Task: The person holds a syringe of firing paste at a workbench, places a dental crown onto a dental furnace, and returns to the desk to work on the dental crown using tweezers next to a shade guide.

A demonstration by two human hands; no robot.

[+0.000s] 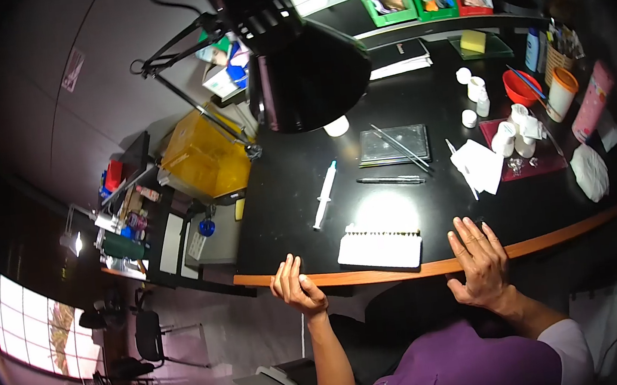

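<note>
My left hand [296, 285] rests at the table's wooden front edge, fingers stretched out and holding nothing. My right hand [479, 261] lies flat across the same edge further right, fingers apart. Between them sits a white rectangular holder [380, 250] with a row of small dark-gold pieces along its far side. Beyond it, a black pen [390, 181] lies in front of a flat dark case [381, 147], on which a thin metal tool [401, 147] rests diagonally. A white syringe [325, 195] lies to the left. White paper sheets [480, 165] are ahead of my right hand.
A black lamp [303, 73] hangs over the table's far left. On the right, white bottles [503, 140] stand on a red mat [550, 163] near a red bowl [521, 87]. Green bins [394, 3] occupy the back shelf. A yellow box [199, 155] stands left of the table.
</note>
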